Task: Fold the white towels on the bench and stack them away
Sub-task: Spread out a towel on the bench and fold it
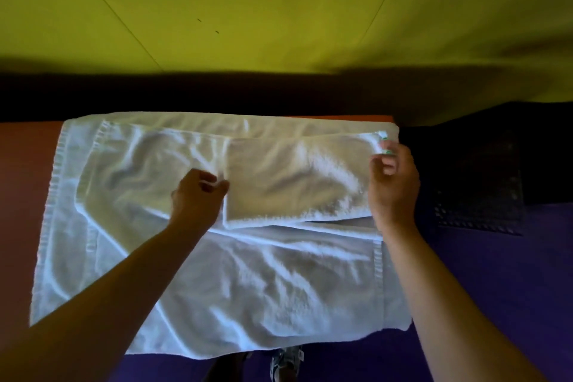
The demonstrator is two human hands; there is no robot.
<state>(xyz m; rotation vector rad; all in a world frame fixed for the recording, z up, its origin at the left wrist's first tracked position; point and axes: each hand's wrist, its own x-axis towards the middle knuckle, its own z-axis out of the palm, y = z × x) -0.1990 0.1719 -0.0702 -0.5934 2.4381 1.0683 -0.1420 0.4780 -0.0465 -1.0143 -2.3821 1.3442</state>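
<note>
A: Status, nearest first?

B: Large white towel (248, 282) spread flat across the bench (24, 164), near edge hanging toward the viewer, creased but unfolded. Above it, lying on its far half: smaller white towel (297, 183), already doubled over, folded edge near centre, loose end toward the right.

A: Hands?

B: Left hand (198, 195) curled at the centre fold of the smaller towel, fingertips pinching the cloth edge. Right hand (392, 177) at the right end, thumb and fingers pinching the far right corner, slightly lifted. Hands well apart, one at each end of the folded section.

A: Step in hand?

B: Judged as mid-fold on the smaller towel: one fold made, ends being squared or taken up for a second fold.

A: Next move?

B: Probably bring right end over to meet the left edge. Keep corners aligned, hold tension even, avoid dragging the large towel beneath. Terry cloth soft and limp; expect sagging if lifted from one corner only.

A: Containers?

B: Dark perforated object (479, 195), possibly a basket or crate, right of the bench, beyond the right hand. Contents not discernible; too dark. No finished stack visible. Farthest: yellow-green wall (279, 3).
</note>
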